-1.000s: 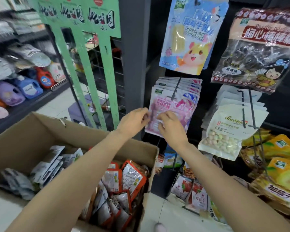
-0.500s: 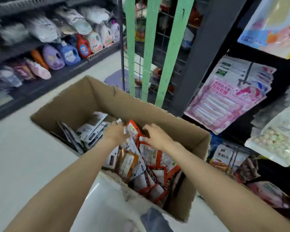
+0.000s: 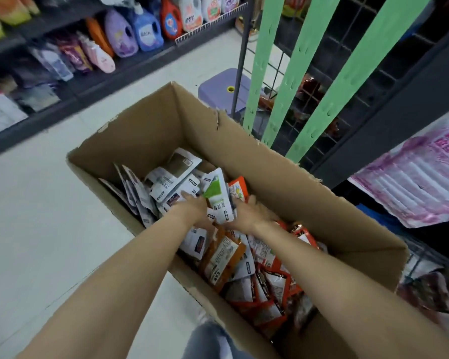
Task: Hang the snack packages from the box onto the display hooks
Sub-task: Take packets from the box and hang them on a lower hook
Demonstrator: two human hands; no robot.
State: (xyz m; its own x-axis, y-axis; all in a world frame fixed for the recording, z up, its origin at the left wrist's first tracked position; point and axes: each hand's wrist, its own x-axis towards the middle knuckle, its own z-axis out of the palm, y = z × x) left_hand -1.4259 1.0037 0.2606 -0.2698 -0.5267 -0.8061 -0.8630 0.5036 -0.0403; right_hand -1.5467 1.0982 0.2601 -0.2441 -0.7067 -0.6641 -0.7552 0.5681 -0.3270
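Head view: both bare forearms reach forward and down into an open cardboard box [image 3: 151,130] on the pale floor. The left hand [image 3: 193,209] and the right hand [image 3: 248,216] meet near the middle of the box, one on each side of a white-and-green snack package [image 3: 218,200] that stands tilted between them. Both hands appear to hold it at its lower edges, though the fingers are blurred and partly hidden. Around it lie white packets [image 3: 166,180] at the far end and orange-red packets [image 3: 259,286] at the near end. Pink packages [image 3: 415,177] hang on the display at right; detergent bottles [image 3: 140,32] line a shelf at upper left.
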